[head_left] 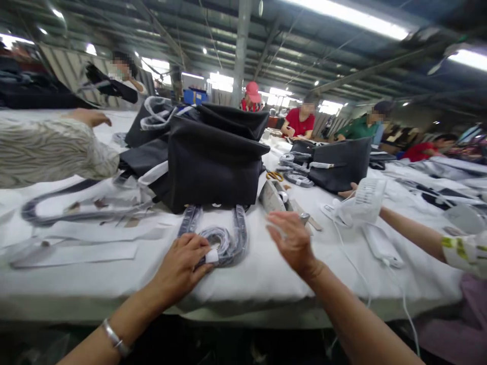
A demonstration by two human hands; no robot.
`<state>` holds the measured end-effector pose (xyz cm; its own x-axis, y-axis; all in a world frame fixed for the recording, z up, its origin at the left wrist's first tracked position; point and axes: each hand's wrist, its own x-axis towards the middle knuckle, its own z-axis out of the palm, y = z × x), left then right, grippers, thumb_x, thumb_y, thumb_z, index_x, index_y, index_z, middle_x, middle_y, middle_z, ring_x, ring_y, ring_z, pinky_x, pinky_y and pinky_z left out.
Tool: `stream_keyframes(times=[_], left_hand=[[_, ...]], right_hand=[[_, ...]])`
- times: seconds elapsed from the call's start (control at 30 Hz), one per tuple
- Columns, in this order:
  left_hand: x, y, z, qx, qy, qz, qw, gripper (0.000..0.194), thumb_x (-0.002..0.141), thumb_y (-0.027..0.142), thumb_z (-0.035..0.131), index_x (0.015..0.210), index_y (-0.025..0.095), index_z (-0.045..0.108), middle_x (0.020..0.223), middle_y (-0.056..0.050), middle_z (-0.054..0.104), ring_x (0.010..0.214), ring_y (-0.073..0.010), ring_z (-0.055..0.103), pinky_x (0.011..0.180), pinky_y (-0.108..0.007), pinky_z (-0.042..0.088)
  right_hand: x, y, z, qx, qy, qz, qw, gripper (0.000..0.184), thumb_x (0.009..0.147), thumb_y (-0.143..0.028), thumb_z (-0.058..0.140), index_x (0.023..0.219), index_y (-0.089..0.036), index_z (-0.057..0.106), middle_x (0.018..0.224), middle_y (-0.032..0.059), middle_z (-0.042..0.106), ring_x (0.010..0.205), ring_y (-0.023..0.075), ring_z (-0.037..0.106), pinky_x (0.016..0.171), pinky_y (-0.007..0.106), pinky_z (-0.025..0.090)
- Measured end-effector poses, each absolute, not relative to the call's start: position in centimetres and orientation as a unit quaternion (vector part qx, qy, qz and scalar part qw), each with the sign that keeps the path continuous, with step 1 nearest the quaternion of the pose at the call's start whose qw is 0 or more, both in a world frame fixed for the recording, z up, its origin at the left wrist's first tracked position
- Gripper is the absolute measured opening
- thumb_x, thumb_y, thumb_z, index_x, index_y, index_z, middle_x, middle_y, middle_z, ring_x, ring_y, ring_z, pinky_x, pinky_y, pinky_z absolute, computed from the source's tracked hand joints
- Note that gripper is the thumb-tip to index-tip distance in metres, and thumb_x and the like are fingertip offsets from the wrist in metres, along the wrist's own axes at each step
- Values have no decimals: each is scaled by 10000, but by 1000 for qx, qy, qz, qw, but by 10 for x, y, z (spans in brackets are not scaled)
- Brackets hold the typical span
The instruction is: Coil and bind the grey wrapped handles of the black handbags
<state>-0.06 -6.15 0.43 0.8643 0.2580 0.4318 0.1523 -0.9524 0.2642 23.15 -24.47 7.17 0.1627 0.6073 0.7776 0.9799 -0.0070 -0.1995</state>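
Observation:
A black bag [216, 167] stands upright on the white-covered table in front of me. Its plastic-wrapped handle [241, 233] lies in a U toward me, with a coiled plastic-wrapped strap [224, 241] inside the loop. My left hand [186, 259] grips the left side of the handle and coil, with thumb and fingertips beside a white tag [212, 256]. What exactly lies under those fingers is partly hidden. My right hand [291, 241] hovers to the right of the handle, fingers apart and holding nothing. Just beyond it sits a grey-white box-like holder [272, 196].
Yellow-handled scissors [274, 176] lie behind the holder. At right, a co-worker's arm [413, 235] reaches by a white fan-like device [365, 200] with cables and another dark bag [342, 162]. A patterned sleeve [57, 152] extends in from the left above paper strips [76, 253].

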Motion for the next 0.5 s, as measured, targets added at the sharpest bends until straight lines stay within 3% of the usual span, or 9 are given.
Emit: stream_keyframes(times=[0.07,0.17,0.3,0.5], left_hand=[[-1,-61,2,957,104,247,111,210,840,347,639,1015,238,676,1074,-45,622,1043,-255,487,922,-404,395],[-1,-61,1,957,100,249,112,211,841,341,638,1021,233,662,1087,-45,611,1040,-247,485,920,-394,387],[-2,-61,0,956,100,255,105,213,846,345,634,1026,231,650,1083,-45,600,1039,-239,480,907,-379,382],[-1,-60,-1,959,107,241,108,210,845,346,637,1024,236,647,1089,-38,593,1058,-244,472,913,-389,366]], right_hand=[[278,-263,94,-777,-426,-273,374,230,866,-297,554,990,-182,711,1034,110,696,1031,247,585,964,407,418],[333,-271,117,-911,-279,-76,294,308,836,-404,561,866,-158,743,923,113,715,964,264,594,867,363,424],[352,-257,118,-924,-251,92,272,410,823,-440,555,620,-124,720,671,92,685,651,176,581,632,280,419],[337,-238,114,-906,-231,174,309,298,785,-336,581,599,-132,691,610,56,638,604,139,521,557,245,360]])
